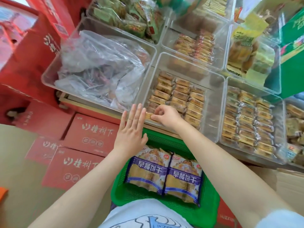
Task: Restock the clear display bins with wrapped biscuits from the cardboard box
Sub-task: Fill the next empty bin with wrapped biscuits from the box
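Head view: right hand (166,116) reaches over the near wall of the middle clear bin (212,112), fingers curled and pinching one wrapped biscuit (148,115) at the bin's front left corner, beside the tidy rows of biscuits (181,97) already inside. Left hand (132,129) is flat, fingers straight and together, held upright just left of that biscuit against the bin's outer corner, gripping nothing. Below the arms sits a green basket (209,204) with two purple-and-white snack bags (164,175). Red cartons (92,130) are stacked on the floor to the left; a bin holding crumpled plastic bags (102,66) stands beside the middle one
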{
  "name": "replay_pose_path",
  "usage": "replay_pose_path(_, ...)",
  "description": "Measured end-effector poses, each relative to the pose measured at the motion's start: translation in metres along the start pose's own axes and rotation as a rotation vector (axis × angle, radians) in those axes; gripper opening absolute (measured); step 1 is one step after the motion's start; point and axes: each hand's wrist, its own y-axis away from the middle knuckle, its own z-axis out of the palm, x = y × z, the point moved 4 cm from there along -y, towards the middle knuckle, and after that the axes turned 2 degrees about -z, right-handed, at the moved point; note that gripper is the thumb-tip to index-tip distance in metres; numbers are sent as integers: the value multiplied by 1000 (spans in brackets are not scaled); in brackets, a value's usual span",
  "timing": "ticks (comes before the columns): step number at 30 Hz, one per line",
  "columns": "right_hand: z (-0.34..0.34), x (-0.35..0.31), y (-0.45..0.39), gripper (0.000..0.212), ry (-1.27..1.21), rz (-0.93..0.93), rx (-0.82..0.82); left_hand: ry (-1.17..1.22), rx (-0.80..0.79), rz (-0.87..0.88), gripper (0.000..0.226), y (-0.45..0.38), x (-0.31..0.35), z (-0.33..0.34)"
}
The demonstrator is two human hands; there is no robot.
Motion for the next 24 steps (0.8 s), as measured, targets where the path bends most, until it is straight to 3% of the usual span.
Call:
replay_pose_path(4,-15,3,20,25,-4,-8,92,-24,-108,-43,100,0,3,-11)
replay_pose_path(7,-39,16,61,19,-80,-23,182,58,-223,-97,87,-2,13,-39)
replay_pose_path(10,-62,33,113,18,-85,-73,166,298,-116,-94,65,-1,45,-85)
replay_pose_path(12,-80,52,155,17,-91,-85,186,410,-114,-30,52,6,92,-109)
replay_pose_path(17,-121,121,261,19,-111,-96,323,522,-333,153,34,38,224,-115)
replay_pose_path(21,-160,205,350,18,-115,-107,486,623,-332,299,30,76,343,-103)
replay_pose_path(24,-197,297,418,14,-145,-100,678,681,-222,424,27,114,440,-94)
